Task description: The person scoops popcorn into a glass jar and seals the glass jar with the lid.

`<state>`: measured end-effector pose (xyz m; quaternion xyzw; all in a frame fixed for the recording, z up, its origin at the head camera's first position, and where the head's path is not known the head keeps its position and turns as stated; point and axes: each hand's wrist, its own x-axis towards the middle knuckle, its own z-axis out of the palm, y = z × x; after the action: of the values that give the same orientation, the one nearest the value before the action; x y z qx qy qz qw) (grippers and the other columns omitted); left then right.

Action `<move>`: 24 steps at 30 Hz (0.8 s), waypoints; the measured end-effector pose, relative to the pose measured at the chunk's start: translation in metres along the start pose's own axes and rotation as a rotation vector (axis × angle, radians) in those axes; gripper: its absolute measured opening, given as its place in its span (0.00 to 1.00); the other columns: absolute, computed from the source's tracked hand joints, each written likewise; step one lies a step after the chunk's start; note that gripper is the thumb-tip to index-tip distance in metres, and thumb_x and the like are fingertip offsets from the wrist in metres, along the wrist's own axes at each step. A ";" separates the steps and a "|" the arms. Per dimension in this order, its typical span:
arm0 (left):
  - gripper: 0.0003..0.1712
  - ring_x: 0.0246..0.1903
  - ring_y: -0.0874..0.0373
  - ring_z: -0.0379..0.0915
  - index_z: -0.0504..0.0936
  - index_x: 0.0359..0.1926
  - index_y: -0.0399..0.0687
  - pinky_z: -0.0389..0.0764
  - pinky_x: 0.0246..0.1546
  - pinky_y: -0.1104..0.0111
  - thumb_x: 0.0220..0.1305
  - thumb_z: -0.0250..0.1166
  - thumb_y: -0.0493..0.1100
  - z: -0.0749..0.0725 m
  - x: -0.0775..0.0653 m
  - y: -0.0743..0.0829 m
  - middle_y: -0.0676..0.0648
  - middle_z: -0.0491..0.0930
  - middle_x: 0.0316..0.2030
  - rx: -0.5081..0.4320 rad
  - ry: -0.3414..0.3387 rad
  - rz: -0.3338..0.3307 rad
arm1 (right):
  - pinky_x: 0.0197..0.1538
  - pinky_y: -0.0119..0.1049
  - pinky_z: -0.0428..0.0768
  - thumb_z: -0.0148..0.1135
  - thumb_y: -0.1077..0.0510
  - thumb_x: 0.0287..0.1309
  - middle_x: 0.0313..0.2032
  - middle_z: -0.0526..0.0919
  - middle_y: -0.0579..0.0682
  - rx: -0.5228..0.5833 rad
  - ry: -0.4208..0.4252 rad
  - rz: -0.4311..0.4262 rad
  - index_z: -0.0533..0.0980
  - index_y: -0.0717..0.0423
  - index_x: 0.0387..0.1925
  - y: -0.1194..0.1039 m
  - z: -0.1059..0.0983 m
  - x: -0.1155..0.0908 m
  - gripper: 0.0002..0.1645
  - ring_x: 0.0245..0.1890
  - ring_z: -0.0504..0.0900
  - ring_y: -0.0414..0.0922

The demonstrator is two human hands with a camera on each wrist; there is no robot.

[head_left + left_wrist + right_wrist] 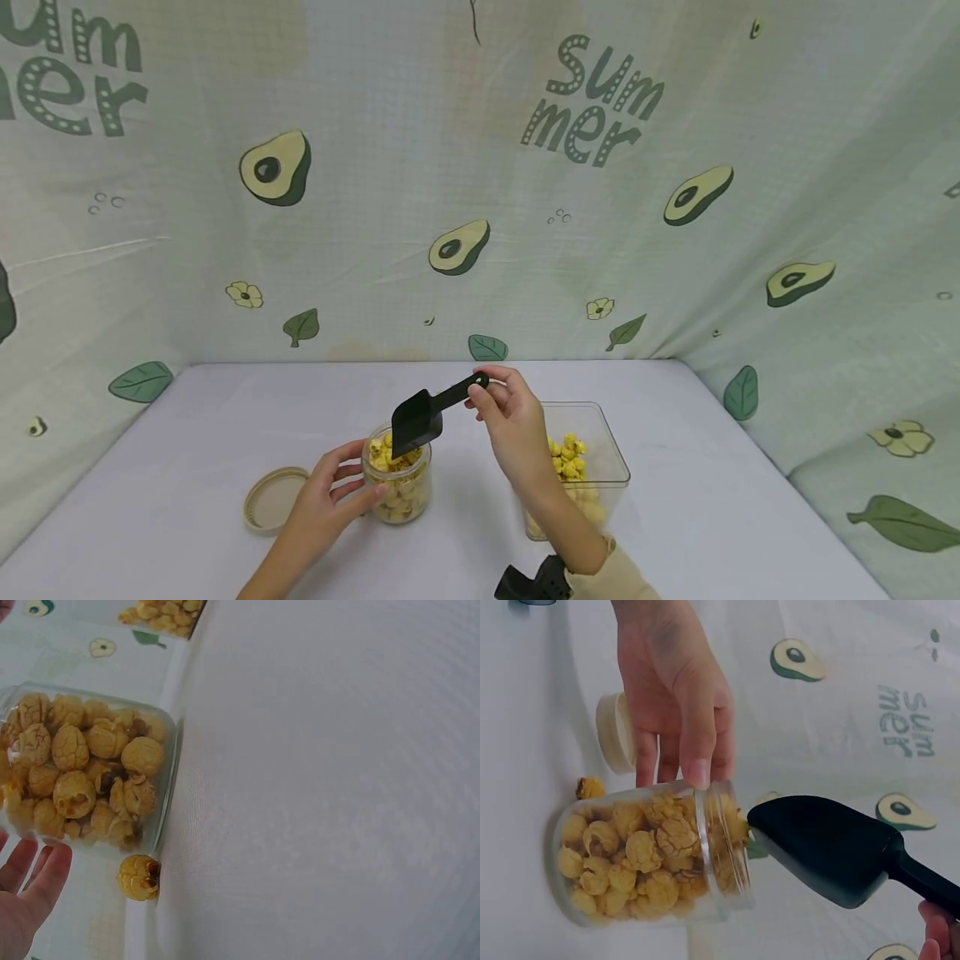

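A glass jar (397, 487) nearly full of caramel popcorn (641, 855) stands upright on the table. My left hand (337, 487) holds it from the left, thumb in front and fingers behind, near the neck. Between thumb and fingertips, my right hand (510, 417) pinches the handle end of a black scoop (416, 423). The scoop is tilted, its blade tip down at the jar's mouth. In the right wrist view, the back of the scoop (825, 847) shows and its inside is hidden.
A clear plastic container (592, 417) with more popcorn stands at the right, partly behind my right forearm. A round lid (273, 500) lies left of the jar. One loose popcorn piece (139, 877) sits beside the jar. A printed cloth (375, 167) hangs behind the table.
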<state>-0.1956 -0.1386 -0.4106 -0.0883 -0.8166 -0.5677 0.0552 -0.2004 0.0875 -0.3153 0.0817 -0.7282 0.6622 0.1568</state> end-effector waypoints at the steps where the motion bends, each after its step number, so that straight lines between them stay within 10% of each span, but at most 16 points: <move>1: 0.36 0.48 0.64 0.69 0.65 0.60 0.41 0.79 0.51 0.69 0.53 0.70 0.44 0.000 0.000 0.000 0.43 0.67 0.58 0.001 0.000 0.001 | 0.38 0.27 0.76 0.58 0.62 0.60 0.36 0.82 0.62 -0.007 -0.004 -0.014 0.71 0.61 0.50 0.001 0.001 -0.001 0.17 0.31 0.75 0.38; 24: 0.36 0.48 0.66 0.68 0.65 0.61 0.41 0.78 0.51 0.71 0.53 0.70 0.44 0.002 0.000 -0.001 0.43 0.67 0.59 0.006 0.007 0.000 | 0.39 0.28 0.76 0.59 0.60 0.60 0.35 0.84 0.47 0.084 0.118 -0.032 0.71 0.56 0.51 -0.011 -0.042 -0.010 0.18 0.34 0.78 0.41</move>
<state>-0.1957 -0.1376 -0.4122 -0.0860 -0.8182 -0.5655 0.0584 -0.1828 0.1267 -0.3050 0.0605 -0.6880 0.6931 0.2062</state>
